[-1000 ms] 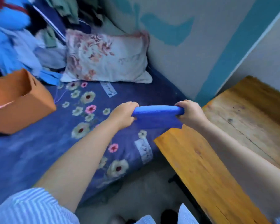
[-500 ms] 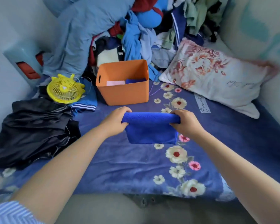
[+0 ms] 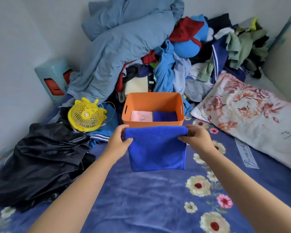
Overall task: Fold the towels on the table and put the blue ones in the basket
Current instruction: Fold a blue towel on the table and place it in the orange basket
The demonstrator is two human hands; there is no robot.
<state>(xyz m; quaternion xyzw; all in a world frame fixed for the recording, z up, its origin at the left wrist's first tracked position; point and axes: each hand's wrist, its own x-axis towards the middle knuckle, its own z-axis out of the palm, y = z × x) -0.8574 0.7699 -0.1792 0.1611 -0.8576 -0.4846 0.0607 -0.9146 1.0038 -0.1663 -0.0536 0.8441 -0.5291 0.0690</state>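
A folded blue towel [image 3: 156,148] hangs in the air just in front of the orange basket [image 3: 151,101], above the flowered bed cover. My left hand [image 3: 119,142] pinches its top left end and my right hand [image 3: 195,137] pinches its top right end. The fold runs along the top between my hands. Inside the basket lie a folded pink towel [image 3: 141,116] on the left and a folded blue towel [image 3: 165,116] on the right.
A yellow fan [image 3: 86,115] sits left of the basket, with black clothing [image 3: 45,158] in front of it. A tall heap of clothes and bedding [image 3: 141,52] rises behind the basket. A floral pillow [image 3: 250,118] lies to the right.
My view swung from the wooden table over to the bed. Both hands carried the folded blue towel forward, up to the basket's near wall.
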